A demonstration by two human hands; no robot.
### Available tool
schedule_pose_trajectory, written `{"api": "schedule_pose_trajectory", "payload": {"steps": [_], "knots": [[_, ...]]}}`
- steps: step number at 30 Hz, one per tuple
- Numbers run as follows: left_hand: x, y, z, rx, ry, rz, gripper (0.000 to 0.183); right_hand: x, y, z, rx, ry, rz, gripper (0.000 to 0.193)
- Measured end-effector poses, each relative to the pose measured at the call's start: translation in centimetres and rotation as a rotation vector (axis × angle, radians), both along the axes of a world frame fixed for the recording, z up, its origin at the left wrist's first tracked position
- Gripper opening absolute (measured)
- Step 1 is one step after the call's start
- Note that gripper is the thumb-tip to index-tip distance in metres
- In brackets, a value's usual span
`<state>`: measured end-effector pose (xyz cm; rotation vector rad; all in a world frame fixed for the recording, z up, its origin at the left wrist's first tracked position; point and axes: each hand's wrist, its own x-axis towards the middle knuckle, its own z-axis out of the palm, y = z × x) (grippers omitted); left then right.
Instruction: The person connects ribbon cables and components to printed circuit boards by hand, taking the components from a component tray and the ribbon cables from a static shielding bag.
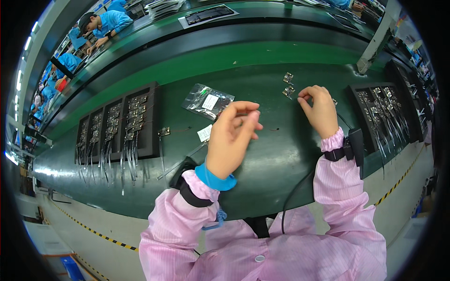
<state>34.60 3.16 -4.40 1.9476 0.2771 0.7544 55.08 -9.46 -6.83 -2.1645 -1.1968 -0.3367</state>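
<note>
My left hand [234, 136] hovers over the green bench, fingers loosely bent and thumb apart, with nothing visible in it. Just beyond it lies a clear plastic bag [194, 97] with a white label. A small thin wire piece [275, 129] rests to the right of its fingertips. My right hand [320, 110] is farther right, thumb and forefinger brought together in a pinch; whatever is between them is too small to make out. Close to those fingertips are two small circuit boards [288, 91], one behind the other. Another bit of board [335, 101] peeks out behind the right hand.
Black foam trays of circuit boards with dangling flat cables stand at left [152, 117] and right [358, 100]. One loose board [164, 132] lies beside the left tray. A metal post [377, 42] rises at the back right. Co-workers in blue sit beyond the raised shelf [281, 28].
</note>
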Motion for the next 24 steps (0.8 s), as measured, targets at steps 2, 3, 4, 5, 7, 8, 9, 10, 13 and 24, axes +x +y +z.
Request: {"api": "schedule_pose_trajectory", "payload": {"steps": [2,3,4,5,7,8,9,10,13,24], "knots": [[0.4,-0.1,-0.2,-0.982,-0.218,-0.152,0.021,0.5,0.0,-0.8,-0.055,-0.075,-0.107,0.011],[0.6,0.1,-0.9,-1.033,-0.290,-0.082,0.023,0.5,0.1,-1.4,-0.109,-0.078,-0.118,0.010],[0.5,0.2,-1.2,-1.038,-0.289,-0.084,0.023,0.6,0.2,-1.6,-0.113,-0.079,-0.121,0.010],[0.3,0.4,-1.3,-0.841,-0.308,0.012,0.023,0.6,0.4,-1.7,-0.128,-0.071,-0.083,0.011],[0.0,0.4,-0.8,-0.635,-0.377,0.093,0.024,0.6,0.2,-1.7,-0.166,-0.062,-0.049,0.011],[-0.2,0.4,-0.3,-0.638,-0.375,0.092,0.024,0.5,0.1,-1.8,-0.170,-0.060,-0.051,0.011],[-0.7,0.6,0.1,-0.670,-0.425,0.036,0.023,0.3,0.1,-1.8,-0.177,-0.087,-0.058,0.011],[-1.0,0.8,0.4,-0.701,-0.474,-0.022,0.022,0.1,0.2,-1.9,-0.185,-0.114,-0.066,0.011],[-1.0,0.9,0.2,-0.543,-0.351,0.101,0.020,-0.9,0.5,-1.2,-0.205,-0.100,-0.072,0.013],[-0.1,1.4,-0.8,0.851,-0.291,0.262,0.024,-0.8,1.5,-2.4,-0.107,-0.018,-0.030,0.010]]}}
